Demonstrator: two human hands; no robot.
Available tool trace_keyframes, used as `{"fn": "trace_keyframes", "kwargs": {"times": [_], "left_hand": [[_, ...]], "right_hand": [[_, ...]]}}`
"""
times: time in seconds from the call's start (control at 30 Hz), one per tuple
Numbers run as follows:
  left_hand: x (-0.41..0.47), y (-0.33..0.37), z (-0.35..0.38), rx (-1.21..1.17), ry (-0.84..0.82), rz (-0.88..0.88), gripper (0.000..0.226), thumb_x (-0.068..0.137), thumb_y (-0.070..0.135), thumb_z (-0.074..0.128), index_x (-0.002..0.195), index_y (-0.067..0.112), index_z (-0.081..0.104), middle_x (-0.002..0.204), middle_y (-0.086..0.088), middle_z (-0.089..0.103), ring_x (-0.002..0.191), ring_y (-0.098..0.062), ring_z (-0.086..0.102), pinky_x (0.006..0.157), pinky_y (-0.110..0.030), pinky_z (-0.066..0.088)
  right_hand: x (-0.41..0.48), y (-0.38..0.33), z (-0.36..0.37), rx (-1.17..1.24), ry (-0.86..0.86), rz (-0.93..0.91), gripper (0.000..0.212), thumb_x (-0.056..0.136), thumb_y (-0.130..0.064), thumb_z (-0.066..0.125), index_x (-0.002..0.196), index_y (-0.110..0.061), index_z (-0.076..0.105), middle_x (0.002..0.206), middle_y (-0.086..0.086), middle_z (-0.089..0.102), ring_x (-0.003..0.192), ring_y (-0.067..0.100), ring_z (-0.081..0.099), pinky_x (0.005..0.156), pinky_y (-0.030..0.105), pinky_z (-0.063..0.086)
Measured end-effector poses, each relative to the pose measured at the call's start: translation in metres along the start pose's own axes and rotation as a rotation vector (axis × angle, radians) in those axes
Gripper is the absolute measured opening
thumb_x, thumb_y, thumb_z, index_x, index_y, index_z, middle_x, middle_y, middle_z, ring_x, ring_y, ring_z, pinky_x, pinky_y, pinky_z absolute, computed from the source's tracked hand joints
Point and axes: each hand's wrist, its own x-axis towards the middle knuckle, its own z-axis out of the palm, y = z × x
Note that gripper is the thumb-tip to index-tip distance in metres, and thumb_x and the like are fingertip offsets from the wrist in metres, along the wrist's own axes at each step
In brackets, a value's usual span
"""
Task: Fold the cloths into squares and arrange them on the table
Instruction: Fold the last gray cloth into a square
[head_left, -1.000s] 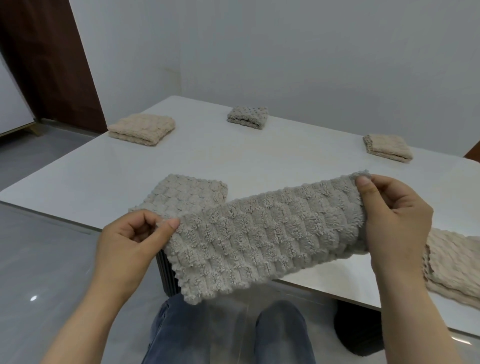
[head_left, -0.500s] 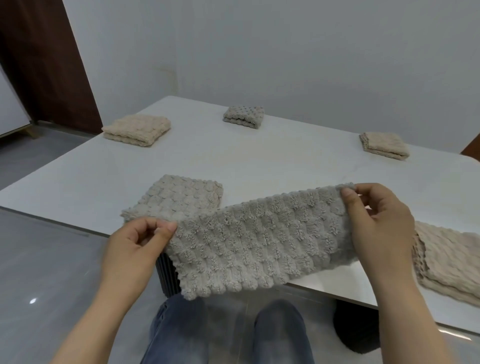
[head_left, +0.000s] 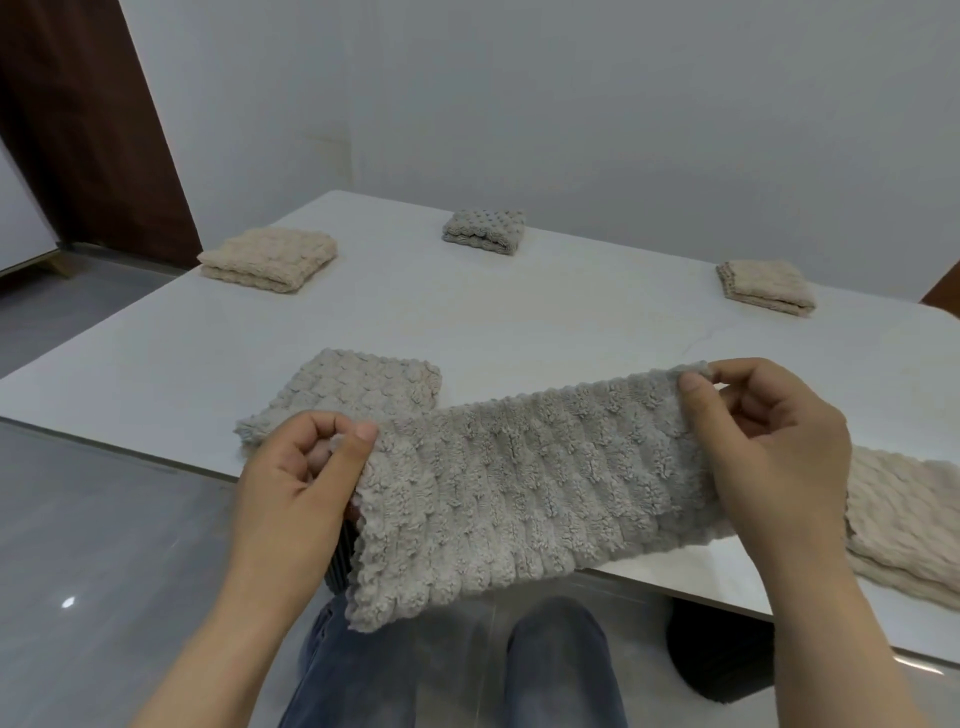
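A grey fluffy cloth, folded into a long strip, hangs stretched between my two hands over the table's near edge. My left hand pinches its left end. My right hand pinches its upper right corner. Just behind the strip, a folded grey square cloth lies on the white table. At the right edge an unfolded beige cloth lies partly behind my right hand.
Three folded cloths sit farther back: a beige one at the left, a grey one in the middle, a beige one at the right. A white wall stands behind the table. My knees in jeans show below the edge.
My hands have come a little closer together and lower, and the strip now hangs flatter. My right hand has shifted left along the table edge.
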Motion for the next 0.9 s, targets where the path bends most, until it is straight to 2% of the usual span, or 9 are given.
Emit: {"fn": "trace_keyframes", "kwargs": {"times": [0.13, 0.17, 0.27, 0.33, 0.5, 0.67, 0.9], "left_hand": [[-0.004, 0.01, 0.004, -0.092, -0.082, -0.043, 0.024, 0.077, 0.033, 0.069, 0.083, 0.01, 0.065, 0.071, -0.037, 0.05, 0.058, -0.022, 0.049, 0.053, -0.025, 0.049], [-0.005, 0.014, 0.006, -0.121, -0.104, -0.042, 0.024, 0.077, 0.032, 0.071, 0.083, 0.01, 0.065, 0.066, -0.031, 0.051, 0.057, -0.021, 0.049, 0.052, -0.024, 0.048], [-0.009, 0.025, 0.013, -0.175, -0.125, -0.029, 0.025, 0.071, 0.029, 0.065, 0.084, 0.008, 0.067, 0.055, 0.0, 0.053, 0.049, -0.007, 0.048, 0.048, -0.015, 0.045], [-0.011, 0.033, 0.018, -0.197, -0.132, -0.023, 0.024, 0.071, 0.027, 0.064, 0.085, 0.007, 0.068, 0.053, 0.008, 0.054, 0.048, -0.003, 0.048, 0.048, -0.012, 0.043], [-0.015, 0.047, 0.026, -0.23, -0.161, -0.011, 0.008, 0.08, 0.009, 0.063, 0.086, 0.007, 0.067, 0.05, 0.011, 0.056, 0.047, 0.001, 0.05, 0.048, -0.009, 0.043], [-0.019, 0.056, 0.034, -0.262, -0.205, 0.01, 0.008, 0.081, 0.002, 0.063, 0.084, 0.008, 0.067, 0.053, 0.01, 0.061, 0.051, 0.001, 0.055, 0.05, -0.009, 0.046], [-0.025, 0.062, 0.04, -0.305, -0.242, 0.028, 0.018, 0.068, 0.019, 0.066, 0.084, 0.01, 0.069, 0.062, 0.005, 0.067, 0.06, -0.003, 0.062, 0.06, -0.014, 0.052]], "right_hand": [[-0.004, -0.009, -0.002, 0.133, -0.144, 0.06, 0.009, 0.084, -0.018, 0.071, 0.076, -0.02, 0.067, 0.067, 0.015, 0.062, 0.059, 0.011, 0.053, 0.056, 0.018, 0.044], [-0.005, -0.012, -0.002, 0.151, -0.165, 0.068, 0.01, 0.084, -0.018, 0.07, 0.075, -0.019, 0.067, 0.063, 0.014, 0.061, 0.057, 0.01, 0.052, 0.054, 0.016, 0.043], [-0.008, -0.02, 0.0, 0.202, -0.198, 0.076, 0.012, 0.084, -0.013, 0.07, 0.074, -0.017, 0.065, 0.049, -0.005, 0.055, 0.047, 0.003, 0.045, 0.047, 0.009, 0.038], [-0.01, -0.027, 0.002, 0.234, -0.226, 0.079, 0.01, 0.084, -0.011, 0.069, 0.075, -0.015, 0.065, 0.048, -0.006, 0.056, 0.046, 0.005, 0.048, 0.047, 0.011, 0.041], [-0.019, -0.041, 0.007, 0.33, -0.332, 0.083, 0.006, 0.083, -0.007, 0.068, 0.079, -0.009, 0.063, 0.049, 0.001, 0.059, 0.042, 0.014, 0.052, 0.047, 0.022, 0.047], [-0.03, -0.05, 0.015, 0.368, -0.42, 0.107, 0.009, 0.083, -0.006, 0.069, 0.08, -0.011, 0.063, 0.053, 0.008, 0.062, 0.043, 0.024, 0.06, 0.051, 0.028, 0.051], [-0.038, -0.056, 0.023, 0.376, -0.48, 0.098, 0.009, 0.084, -0.008, 0.071, 0.084, -0.013, 0.063, 0.062, 0.009, 0.067, 0.05, 0.024, 0.066, 0.056, 0.03, 0.053]]}}
